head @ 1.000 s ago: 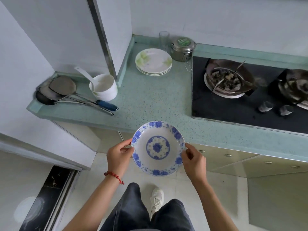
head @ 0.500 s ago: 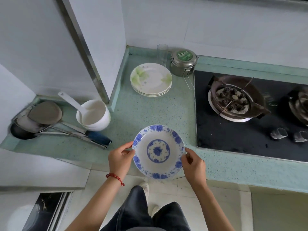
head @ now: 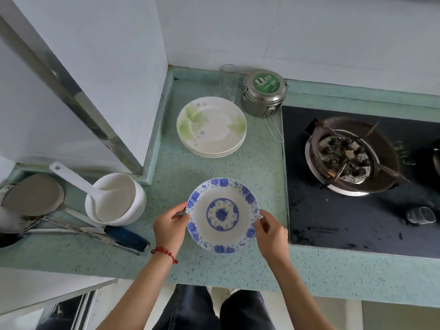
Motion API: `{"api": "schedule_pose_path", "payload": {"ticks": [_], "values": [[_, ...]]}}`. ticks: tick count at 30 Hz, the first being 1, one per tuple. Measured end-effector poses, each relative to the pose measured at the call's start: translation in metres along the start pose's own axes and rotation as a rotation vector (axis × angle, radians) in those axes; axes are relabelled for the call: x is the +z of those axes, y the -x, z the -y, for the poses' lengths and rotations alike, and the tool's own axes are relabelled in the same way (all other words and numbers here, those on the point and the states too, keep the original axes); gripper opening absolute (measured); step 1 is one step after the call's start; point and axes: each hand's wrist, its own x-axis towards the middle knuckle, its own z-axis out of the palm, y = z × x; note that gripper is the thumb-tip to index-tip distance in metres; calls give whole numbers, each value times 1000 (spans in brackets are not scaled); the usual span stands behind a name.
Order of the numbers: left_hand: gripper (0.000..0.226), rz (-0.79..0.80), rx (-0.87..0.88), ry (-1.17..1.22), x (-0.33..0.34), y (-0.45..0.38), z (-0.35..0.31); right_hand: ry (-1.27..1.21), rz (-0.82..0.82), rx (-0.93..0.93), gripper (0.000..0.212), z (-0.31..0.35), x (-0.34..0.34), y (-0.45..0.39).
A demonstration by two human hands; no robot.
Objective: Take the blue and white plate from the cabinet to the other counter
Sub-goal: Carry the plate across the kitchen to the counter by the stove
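The blue and white plate (head: 222,214), flower-patterned on its rim and centre, is held level over the green speckled counter (head: 214,170). My left hand (head: 170,223) grips its left rim and my right hand (head: 271,231) grips its right rim. The plate is over the front part of the counter, between the white bowls and the stove. I cannot tell whether it touches the counter.
A stack of white plates with green leaves (head: 211,126) sits behind. A steel lidded tin (head: 264,92) and a clear glass (head: 229,82) stand at the back. White bowls with a ladle (head: 116,198) and pans (head: 31,198) lie left. The black gas stove (head: 357,177) is right.
The plate, held in both hands, has moved forward from in front of the counter's edge to over the counter top. The view has come closer to the counter.
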Motion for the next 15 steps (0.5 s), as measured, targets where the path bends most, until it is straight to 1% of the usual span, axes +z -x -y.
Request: {"api": "schedule_pose_path", "payload": {"ticks": [6,15], "values": [[28,-22,-15,-3,9,-16,1,11,19,-2,27,0,5,-20],[29,-42,-15,62,21,-38,-8,27,8,-39,24,6,7,-49]]}}
